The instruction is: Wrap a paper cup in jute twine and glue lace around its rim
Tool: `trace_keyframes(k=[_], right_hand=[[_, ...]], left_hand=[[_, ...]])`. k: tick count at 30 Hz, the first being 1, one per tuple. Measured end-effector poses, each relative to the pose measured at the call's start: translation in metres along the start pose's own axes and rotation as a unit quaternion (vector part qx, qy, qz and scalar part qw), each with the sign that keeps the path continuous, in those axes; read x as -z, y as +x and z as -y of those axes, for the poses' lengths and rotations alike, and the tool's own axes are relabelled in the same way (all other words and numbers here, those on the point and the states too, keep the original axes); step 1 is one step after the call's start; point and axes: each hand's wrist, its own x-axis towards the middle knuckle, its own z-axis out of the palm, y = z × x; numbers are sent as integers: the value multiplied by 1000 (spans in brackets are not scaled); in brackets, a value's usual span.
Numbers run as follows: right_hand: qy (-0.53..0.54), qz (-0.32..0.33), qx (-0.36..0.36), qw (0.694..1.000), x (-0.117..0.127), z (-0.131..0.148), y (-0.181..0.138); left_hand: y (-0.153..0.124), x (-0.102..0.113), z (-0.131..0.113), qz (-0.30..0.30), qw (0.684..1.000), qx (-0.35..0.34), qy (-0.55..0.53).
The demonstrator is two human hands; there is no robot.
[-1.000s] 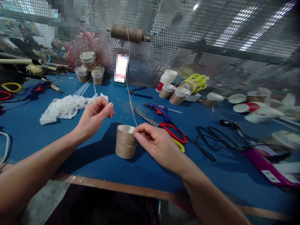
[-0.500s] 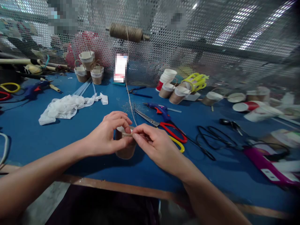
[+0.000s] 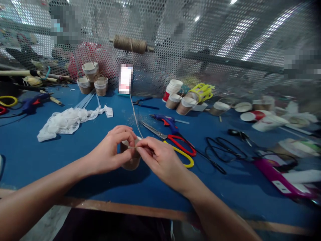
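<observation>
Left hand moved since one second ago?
Yes: the left hand shifted rightward and nearer the camera relative to the white lace, reaching the twine-wrapped cup.

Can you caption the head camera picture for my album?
Left hand and right hand pinch twine at a brown cup.

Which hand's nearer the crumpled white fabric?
Left. The left hand is at the cup, right of the crumpled white fabric and closer to the table's front edge; the right hand is farther right, beyond the left.
</observation>
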Motion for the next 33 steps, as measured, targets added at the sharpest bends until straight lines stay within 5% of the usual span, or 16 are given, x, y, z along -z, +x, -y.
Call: trace_keyframes(k=[8,16,28,33], right_hand=[[46,23,-58,997,6,-13,6],[-108,-100,-86,985,20,-44,23],[-160,-77,-126,976,53,-73,39],[-173,22,-143,974,47,-54,45]], left_hand=[[4,7,13,9,998,45,-44],[6,12,21,34,987,93,-125],[9,34,24,-55,962,147,-224],[9,31,23,-24,968,150,-202]])
